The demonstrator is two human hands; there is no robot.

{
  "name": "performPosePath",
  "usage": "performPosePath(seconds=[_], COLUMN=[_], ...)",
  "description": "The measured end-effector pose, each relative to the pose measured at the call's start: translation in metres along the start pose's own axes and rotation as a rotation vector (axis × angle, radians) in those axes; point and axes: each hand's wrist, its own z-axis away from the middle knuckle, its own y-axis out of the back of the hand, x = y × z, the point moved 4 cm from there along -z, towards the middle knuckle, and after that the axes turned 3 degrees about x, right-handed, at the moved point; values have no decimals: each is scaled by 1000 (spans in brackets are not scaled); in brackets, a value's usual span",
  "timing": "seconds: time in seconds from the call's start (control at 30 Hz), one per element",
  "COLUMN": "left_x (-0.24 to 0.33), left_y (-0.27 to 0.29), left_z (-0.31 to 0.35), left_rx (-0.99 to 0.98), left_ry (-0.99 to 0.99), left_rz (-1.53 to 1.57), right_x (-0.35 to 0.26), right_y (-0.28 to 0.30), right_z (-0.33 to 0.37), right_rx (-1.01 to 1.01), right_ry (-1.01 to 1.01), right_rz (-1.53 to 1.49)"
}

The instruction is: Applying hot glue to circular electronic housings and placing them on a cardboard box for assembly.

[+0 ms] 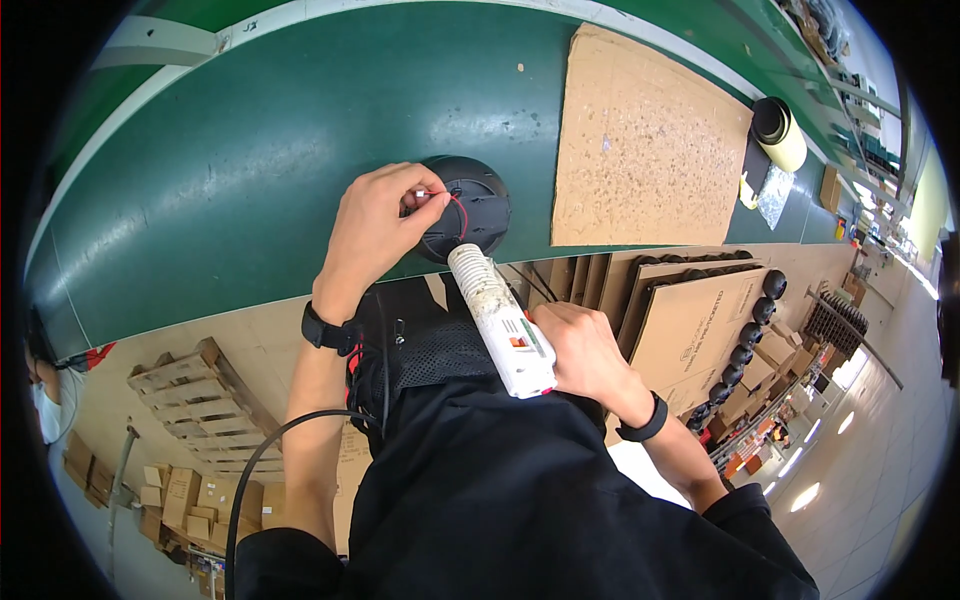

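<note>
Head view: black disc is lying on green bench. Left hand, at disc's left side, is pinching red wire, thumb against finger. Right hand, on disc's near side, is gripping white tool; long axis is slanting away and leftward, ribbed nozzle pointing toward disc.

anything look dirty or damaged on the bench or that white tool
Yes: the white tool has brownish stains on its ribbed barrel, unlike its whiter rear. The cardboard sheet on the green table is heavily speckled. No clear breakage shows.
</note>
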Motion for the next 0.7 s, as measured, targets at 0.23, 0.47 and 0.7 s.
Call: performPosePath(seconds=[0.23, 0.47, 0.7], left_x=[-2, -10, -26], left_y=[3, 12, 26], left_z=[2, 19, 63], left_rx=[10, 28, -58], left_ry=[12, 18, 141], left_rz=[-3, 41, 51], right_x=[-6, -4, -9], right_y=[9, 16, 30], right_z=[-4, 3, 1], right_rx=[-18, 40, -8], right_ry=[-4, 48, -13], right_rz=[1, -55, -140])
